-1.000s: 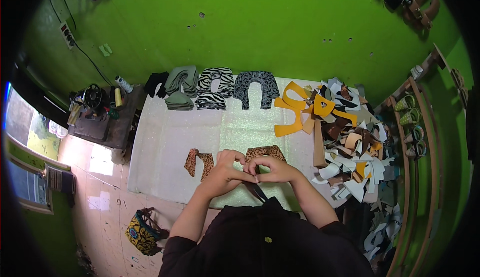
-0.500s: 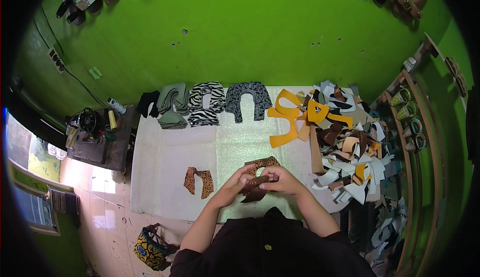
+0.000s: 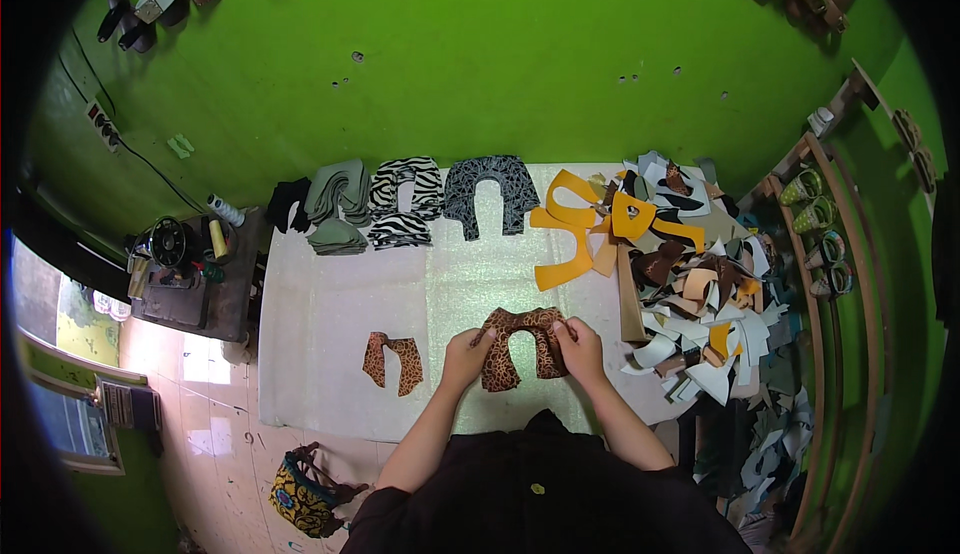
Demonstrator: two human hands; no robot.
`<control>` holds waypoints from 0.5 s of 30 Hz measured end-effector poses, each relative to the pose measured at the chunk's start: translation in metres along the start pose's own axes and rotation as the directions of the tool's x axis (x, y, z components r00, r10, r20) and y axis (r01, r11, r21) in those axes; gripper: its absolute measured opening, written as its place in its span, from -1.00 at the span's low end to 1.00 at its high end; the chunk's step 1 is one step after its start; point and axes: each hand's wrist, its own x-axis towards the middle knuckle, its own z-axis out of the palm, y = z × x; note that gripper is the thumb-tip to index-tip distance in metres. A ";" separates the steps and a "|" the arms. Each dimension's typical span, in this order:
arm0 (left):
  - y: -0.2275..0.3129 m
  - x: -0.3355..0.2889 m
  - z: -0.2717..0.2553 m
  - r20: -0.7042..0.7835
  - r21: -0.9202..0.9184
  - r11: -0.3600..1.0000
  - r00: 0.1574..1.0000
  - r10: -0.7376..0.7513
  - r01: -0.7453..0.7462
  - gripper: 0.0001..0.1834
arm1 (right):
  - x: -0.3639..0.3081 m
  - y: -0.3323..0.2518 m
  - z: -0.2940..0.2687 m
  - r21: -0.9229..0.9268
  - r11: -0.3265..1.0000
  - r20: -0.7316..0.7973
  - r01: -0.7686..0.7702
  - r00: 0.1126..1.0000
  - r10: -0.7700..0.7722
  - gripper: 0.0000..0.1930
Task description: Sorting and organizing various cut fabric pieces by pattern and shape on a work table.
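Between my hands, low over the near part of the table, is a leopard-print U-shaped leather piece (image 3: 502, 356), its patterned side up and its legs toward me. My left hand (image 3: 465, 358) pinches its left edge with the thumb on top. At the right edge, my right hand (image 3: 582, 348) grips it the same way. Whether one layer or several are held, I cannot tell. To the left, a smaller leopard-print cut piece (image 3: 375, 363) lies flat on the white table (image 3: 315, 394), apart from my hands.
Along the back lie stacks of green pieces (image 3: 338, 189), zebra-print pieces (image 3: 422, 176) and a grey-black patterned U-shaped piece (image 3: 512, 194). Yellow cutouts (image 3: 562, 272) and a heap of scraps (image 3: 690, 339) fill the right side. A sewing machine (image 3: 172, 244) stands left; a patterned bag (image 3: 300, 494) sits on the floor.
The brown piece that was folded up between my hands is now spread out, print side up. My hands have moved apart to its two sides.
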 end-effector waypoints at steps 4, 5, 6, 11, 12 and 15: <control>-0.003 0.007 0.016 -0.103 0.336 0.941 0.992 0.071 -0.032 -0.63 | 0.006 0.027 0.010 -0.300 0.948 -0.122 0.108 0.981 -0.151 -0.68; 0.001 0.006 0.019 -0.132 0.359 0.933 0.988 0.077 -0.024 -0.62 | 0.007 0.032 0.011 -0.335 0.937 -0.152 0.101 0.975 -0.159 -0.68; -0.002 0.005 0.018 -0.134 0.358 0.933 0.988 0.076 -0.023 -0.62 | 0.007 0.033 0.011 -0.369 0.924 -0.174 0.097 0.970 -0.171 -0.67; -0.007 -0.002 0.019 -0.175 0.474 0.875 0.984 -0.016 0.098 -0.59 | 0.016 0.038 0.009 -0.477 0.879 -0.093 -0.018 0.995 -0.030 -0.58; -0.010 -0.002 0.017 -0.179 0.472 0.876 0.984 -0.017 0.102 -0.59 | 0.018 0.037 0.010 -0.530 0.847 -0.067 -0.035 0.998 -0.001 -0.55; -0.027 0.001 0.014 -0.153 0.502 0.860 0.988 -0.018 0.094 -0.63 | 0.019 0.035 0.007 -0.528 0.842 -0.037 -0.115 0.993 0.113 -0.52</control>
